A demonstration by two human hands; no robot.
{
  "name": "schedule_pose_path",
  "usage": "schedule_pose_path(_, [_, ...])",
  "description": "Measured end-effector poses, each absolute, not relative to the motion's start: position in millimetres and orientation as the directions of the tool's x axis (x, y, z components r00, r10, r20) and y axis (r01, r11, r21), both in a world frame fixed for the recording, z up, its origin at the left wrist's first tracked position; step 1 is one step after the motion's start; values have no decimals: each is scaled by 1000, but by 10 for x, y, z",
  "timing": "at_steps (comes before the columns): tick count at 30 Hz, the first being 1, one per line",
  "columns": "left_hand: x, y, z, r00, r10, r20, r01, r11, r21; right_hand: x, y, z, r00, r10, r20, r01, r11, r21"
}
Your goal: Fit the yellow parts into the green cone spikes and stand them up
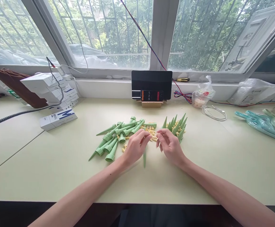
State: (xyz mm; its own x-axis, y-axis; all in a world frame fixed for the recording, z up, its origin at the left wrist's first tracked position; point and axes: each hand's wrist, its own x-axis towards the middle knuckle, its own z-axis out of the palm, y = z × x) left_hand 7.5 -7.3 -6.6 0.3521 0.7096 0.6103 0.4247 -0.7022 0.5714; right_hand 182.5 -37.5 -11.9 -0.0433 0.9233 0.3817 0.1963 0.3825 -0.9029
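My left hand (pixel 137 144) is closed, thumb and fingers pressed together, around a green plastic watering spike (pixel 144 157). Its pointed end sticks out below the hand toward me; its wide end is hidden by the fingers. Close by on the right, my right hand (pixel 170 145) is bent in a pinch; whatever its fingertips hold is too small to name. Between and beyond the hands lie small yellow plastic parts (pixel 153 130). Loose green spikes with ribbed caps (pixel 111 146) are heaped left of my left hand. Behind my right hand, more green spikes (pixel 175 124) lie side by side among yellow parts.
At the back a phone showing a timer (pixel 152 95) leans on a black tablet (pixel 151 80). White boxes (pixel 58 119) and a grey cable (pixel 33 110) are on the left. On the right are a tied plastic bag (pixel 203 94), a white cable (pixel 214 113) and turquoise hangers (pixel 261 124).
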Motion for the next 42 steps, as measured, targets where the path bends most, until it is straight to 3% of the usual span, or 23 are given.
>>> schedule_pose_path(9, [81, -68, -62, 341, 748, 569, 441, -662, 606, 1839, -336, -142, -224, 881, 416, 277, 467, -840])
schedule_pose_path(18, [76, -43, -75, 313, 753, 579, 494, -650, 578, 1851, -323, -144, -177, 889, 423, 293, 458, -839])
schedule_pose_path(26, [45, -63, -20, 331, 824, 459, 757, -523, 392, 1851, -325, -119, -126, 894, 431, 323, 448, -834])
schedule_pose_path(32, [39, -85, -27, 355, 837, 417, 848, -476, 234, 1847, -327, -120, -115, 893, 435, 315, 448, -837])
schedule_pose_path(42, [43, -81, -57, 370, 873, 317, 874, -443, 200, 1847, -323, -133, -124, 895, 428, 319, 444, -837])
